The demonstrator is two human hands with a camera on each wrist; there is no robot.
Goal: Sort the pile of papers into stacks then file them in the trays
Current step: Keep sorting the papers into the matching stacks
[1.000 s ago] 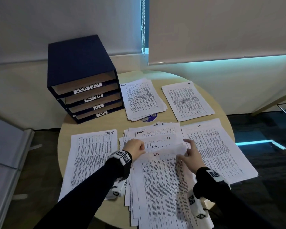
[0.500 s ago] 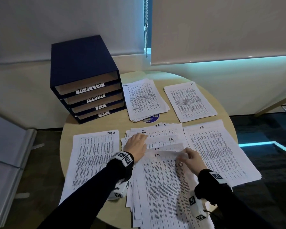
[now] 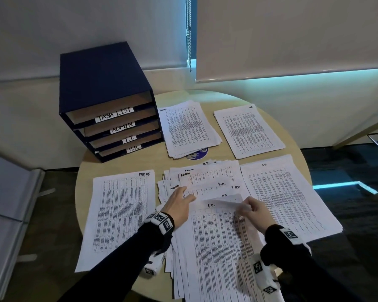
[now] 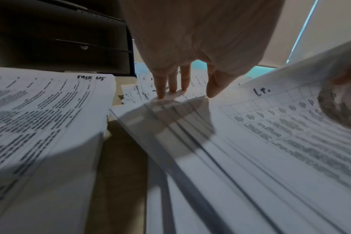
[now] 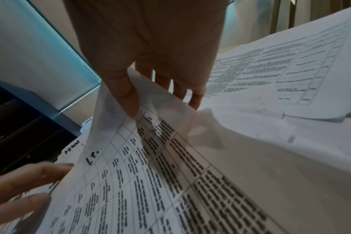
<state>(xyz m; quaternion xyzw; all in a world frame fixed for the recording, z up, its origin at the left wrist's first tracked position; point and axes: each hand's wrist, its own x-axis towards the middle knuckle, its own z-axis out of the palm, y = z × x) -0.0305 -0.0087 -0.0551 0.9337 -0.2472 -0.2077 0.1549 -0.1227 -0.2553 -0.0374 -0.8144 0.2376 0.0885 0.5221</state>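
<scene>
pale roller blinds [image 3: 292, 33] over a cyan-lit window strip [image 3: 314, 76] (bead chain [image 3: 189, 29] between), dark floor [image 3: 347, 171].

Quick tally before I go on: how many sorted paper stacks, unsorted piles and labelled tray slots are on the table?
Sorted stacks: 4 (Task List, Admin, H.R., I.T.)
Unsorted pile: 1
Tray slots: 4
Total: 9
</scene>
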